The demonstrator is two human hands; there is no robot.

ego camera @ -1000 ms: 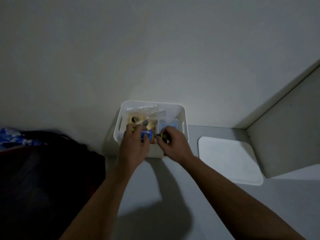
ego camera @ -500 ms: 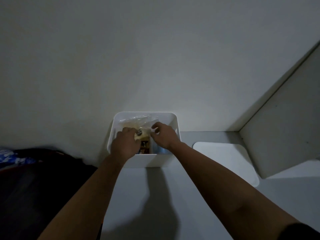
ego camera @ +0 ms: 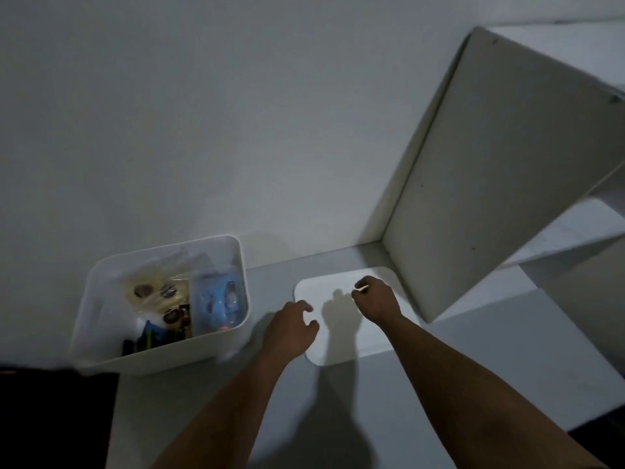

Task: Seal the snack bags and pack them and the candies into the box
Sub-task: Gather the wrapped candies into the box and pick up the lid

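Now both hands hover loosely curled and empty over the white lid [ego camera: 341, 319], left hand [ego camera: 292, 328] at its near-left edge, right hand [ego camera: 375, 299] farther in; the packed box [ego camera: 162, 353] sits just left.

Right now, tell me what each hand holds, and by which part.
Nothing is held: the left hand and right hand hover over the white lid, fingers loosely curled.

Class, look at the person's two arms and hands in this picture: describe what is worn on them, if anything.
Both forearms are bare all the way to the bottom edge of the picture, with no sleeve showing. The left hand and the right hand wear no gloves, and no watch, bracelet or ring can be seen, though the dim light could hide something small.
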